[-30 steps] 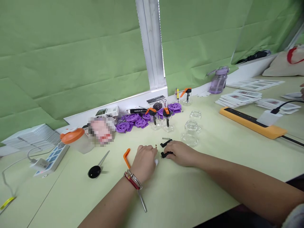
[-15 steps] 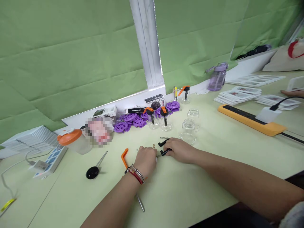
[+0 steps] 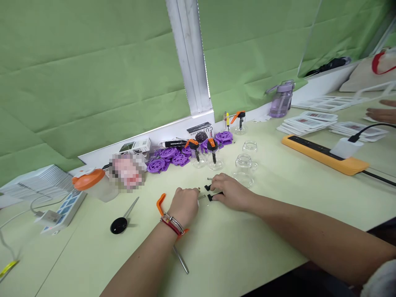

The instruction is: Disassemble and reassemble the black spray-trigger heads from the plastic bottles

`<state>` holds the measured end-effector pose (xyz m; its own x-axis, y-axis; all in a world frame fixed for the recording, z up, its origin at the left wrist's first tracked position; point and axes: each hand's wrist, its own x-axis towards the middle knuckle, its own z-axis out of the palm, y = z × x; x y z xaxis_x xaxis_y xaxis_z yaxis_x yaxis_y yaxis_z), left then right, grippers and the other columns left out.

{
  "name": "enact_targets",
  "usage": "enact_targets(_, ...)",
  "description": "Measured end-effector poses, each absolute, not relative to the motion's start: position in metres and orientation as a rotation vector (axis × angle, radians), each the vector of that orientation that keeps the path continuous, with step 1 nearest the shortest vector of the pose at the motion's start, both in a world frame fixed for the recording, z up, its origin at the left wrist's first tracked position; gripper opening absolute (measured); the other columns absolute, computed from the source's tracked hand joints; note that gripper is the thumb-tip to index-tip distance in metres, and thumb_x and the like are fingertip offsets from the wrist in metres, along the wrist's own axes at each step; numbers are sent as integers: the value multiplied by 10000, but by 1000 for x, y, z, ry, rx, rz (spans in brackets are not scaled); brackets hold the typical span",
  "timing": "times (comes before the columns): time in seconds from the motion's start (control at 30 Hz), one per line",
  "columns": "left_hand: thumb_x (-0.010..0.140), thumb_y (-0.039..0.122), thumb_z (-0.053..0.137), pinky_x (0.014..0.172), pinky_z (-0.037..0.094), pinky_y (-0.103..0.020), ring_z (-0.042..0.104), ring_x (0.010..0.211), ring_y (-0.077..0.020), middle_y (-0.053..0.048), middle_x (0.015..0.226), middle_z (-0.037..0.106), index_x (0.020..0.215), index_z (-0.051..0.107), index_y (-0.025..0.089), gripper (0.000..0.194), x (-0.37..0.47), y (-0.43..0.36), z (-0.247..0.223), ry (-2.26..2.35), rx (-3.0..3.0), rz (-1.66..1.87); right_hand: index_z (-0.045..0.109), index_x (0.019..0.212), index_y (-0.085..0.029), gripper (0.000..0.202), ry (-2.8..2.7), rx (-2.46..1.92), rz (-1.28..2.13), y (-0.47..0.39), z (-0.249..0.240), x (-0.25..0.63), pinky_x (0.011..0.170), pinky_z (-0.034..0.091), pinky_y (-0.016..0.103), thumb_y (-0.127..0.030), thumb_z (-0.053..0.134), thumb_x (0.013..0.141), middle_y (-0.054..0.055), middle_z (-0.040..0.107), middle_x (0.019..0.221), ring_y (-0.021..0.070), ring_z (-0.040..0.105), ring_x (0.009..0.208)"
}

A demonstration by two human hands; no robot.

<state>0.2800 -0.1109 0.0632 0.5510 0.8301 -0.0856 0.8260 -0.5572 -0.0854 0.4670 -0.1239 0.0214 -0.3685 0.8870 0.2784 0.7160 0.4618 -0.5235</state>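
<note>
My left hand (image 3: pixel 185 206) is closed low over the table, fingers curled under and mostly hidden. A small brown bit (image 3: pixel 199 189) lies at its knuckles, and a metal spring (image 3: pixel 202 197) shows just right of it. My right hand (image 3: pixel 231 191) has its fingers on a black plastic part (image 3: pixel 214 196); another black part (image 3: pixel 207 187) pokes out from under the same hand. Behind it a second spring (image 3: pixel 209 179) is partly covered. An orange lever (image 3: pixel 160 203) and a metal rod (image 3: pixel 180 260) lie around my left wrist, partly hidden by it.
Glass jars (image 3: pixel 243 169) stand beyond my right hand. Orange-topped grinders (image 3: pixel 213 154) and purple plastic parts (image 3: pixel 157 165) line the back. A black round piece with a stem (image 3: pixel 119 225) lies left; a yellow power strip (image 3: pixel 324 154) lies right. Another person's hand (image 3: pixel 382 113) shows far right.
My left hand has shifted slightly left, uncovering more of the near spring. My right hand now covers more of the farther black part and spring. The other person's hand has moved.
</note>
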Motion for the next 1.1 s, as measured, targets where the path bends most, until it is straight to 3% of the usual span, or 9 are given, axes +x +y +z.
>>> enact_targets(0.17, 722, 31, 398, 699, 360, -317, 577, 651, -207, -69, 665, 633, 742, 571, 172, 224, 278, -105, 69, -1506, -2696, 178, 696, 802, -197, 108, -2336, -1140, 385, -132, 14, 451, 729, 387, 298, -272, 623, 778, 52, 592, 864, 176, 495, 813)
enact_targets(0.3, 718, 41, 406, 684, 365, -312, 576, 656, -205, -66, 668, 631, 732, 561, 169, 202, 275, -104, 71, -1533, -2677, 181, 697, 688, -190, 210, -2415, -1129, 312, -130, 6, 439, 704, 362, 293, -240, 549, 828, 47, 590, 793, 155, 476, 737)
enact_targets(0.7, 708, 47, 436, 672, 387, -317, 589, 673, -226, -67, 662, 637, 719, 564, 165, 174, 276, -92, 70, -1548, -2666, 144, 668, 678, -172, 243, -2466, -1099, 223, -127, -3, 435, 696, 363, 294, -188, 498, 851, 35, 607, 723, 161, 487, 753)
enact_targets(0.93, 703, 64, 481, 736, 408, -321, 603, 784, -228, -78, 775, 661, 781, 611, 162, 180, 295, -44, 80, -1565, -2701, 56, 654, 768, -139, 211, -2097, -1290, 213, -112, 11, 447, 746, 410, 306, -121, 459, 849, 78, 612, 830, 183, 508, 822)
enact_targets(1.1, 705, 96, 510, 726, 439, -265, 610, 847, -200, -67, 897, 682, 877, 662, 182, 245, 308, -11, 66, -1610, -2775, 28, 654, 765, -142, 147, -1854, -1396, 353, -90, 5, 454, 847, 410, 316, -92, 518, 791, 96, 609, 1038, 202, 520, 977)
